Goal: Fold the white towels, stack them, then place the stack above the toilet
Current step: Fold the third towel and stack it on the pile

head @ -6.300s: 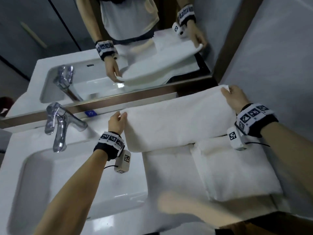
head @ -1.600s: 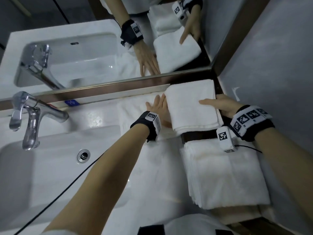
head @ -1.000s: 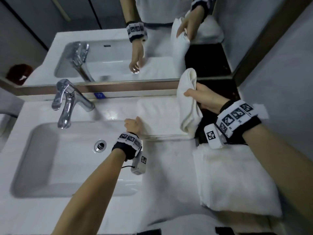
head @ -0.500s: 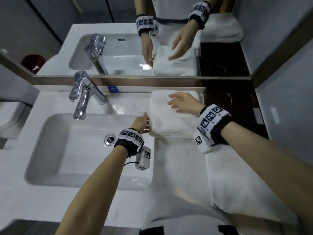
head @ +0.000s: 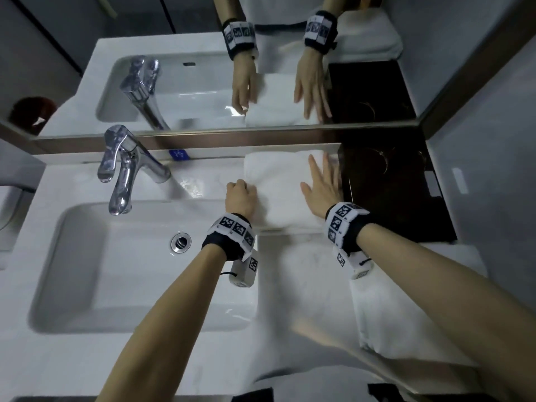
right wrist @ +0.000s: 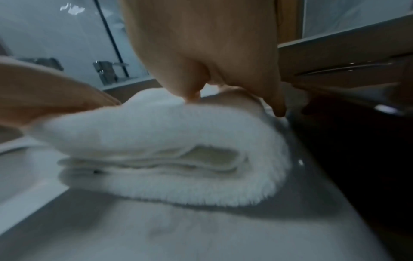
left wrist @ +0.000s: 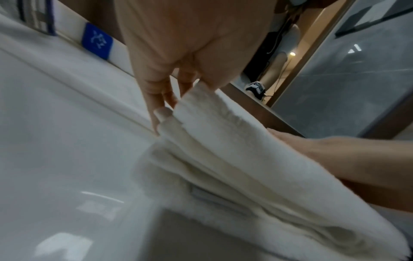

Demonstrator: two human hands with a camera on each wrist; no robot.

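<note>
Your folded white towel point(head: 278, 192) lies on the table point(head: 203, 181) against the mirror's point(head: 203, 82) lower frame, to the right of the tap point(head: 121, 169) and just left of the dark tray point(head: 397, 192). Your left grip point(head: 240, 195) sits at the towel's left edge with its fingers point(left wrist: 161, 106) curled down against the stacked layers; from the left wrist view they touch the edge, but you cannot tell whether they pinch it. Your right grip point(head: 322, 187) lies flat on the towel's right side, fingers straight and spread, pressing the top layer and holding nothing. A second folded towel point(head: 406, 303) rests nearer you on the table, under your right forearm and well apart from both grips. The sink point(head: 87, 271) with its drain point(head: 180, 242) lies to the left, beneath your left forearm.
</note>
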